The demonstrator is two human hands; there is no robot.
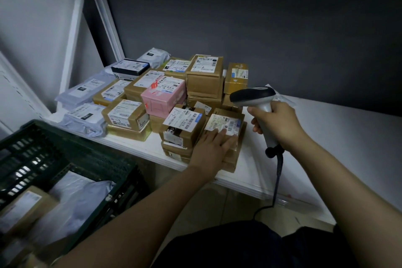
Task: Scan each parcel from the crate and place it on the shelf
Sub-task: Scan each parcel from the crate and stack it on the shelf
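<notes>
At the lower left of the frame, the dark green plastic crate (65,159) still has a brown box and soft white bags waiting inside. In the middle, my left hand (212,148) lies flat and open on the small brown cardboard parcel with a white label (226,125), on top of a stack at the front edge of the white shelf (250,180); a bump could tip it off. To the right, my right hand (276,122) is closed around the grey scanner gun (254,95), and its dangling black cord (277,178) could snag the shelf edge.

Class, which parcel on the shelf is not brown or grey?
The pink box mid-pile; it alone is pink, while the other parcels are brown cartons or grey bags.

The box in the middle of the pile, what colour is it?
Pink. The box shows best in the head view, among brown cardboard parcels.
</notes>
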